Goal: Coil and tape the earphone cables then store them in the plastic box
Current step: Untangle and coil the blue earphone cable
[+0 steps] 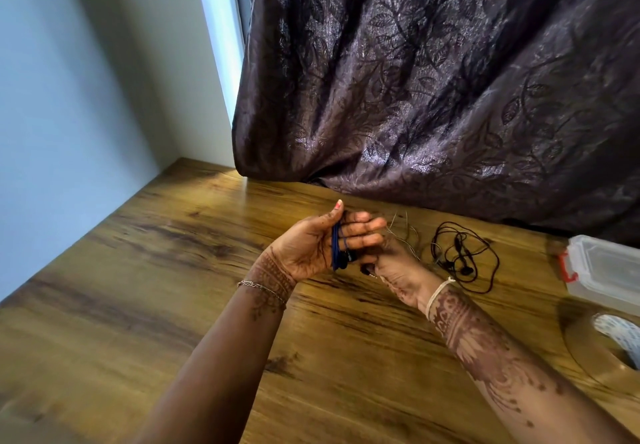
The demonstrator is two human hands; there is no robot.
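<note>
A blue earphone cable (336, 246) is wound in loops round the fingers of my left hand (313, 244), which is raised palm-up above the table. My right hand (391, 265) is just behind and to the right of it, pinching the end of that cable near its plug. A black earphone cable (465, 256) lies loose and tangled on the wooden table (173, 270) to the right of my hands. A thin pale cable (403, 232) lies behind my right hand. The clear plastic box (604, 272) with a red clasp stands at the right edge.
A roll of clear tape (588, 353) lies on the table in front of the box. A dark patterned curtain (433, 79) hangs down to the table's back edge. A pale wall closes the left side.
</note>
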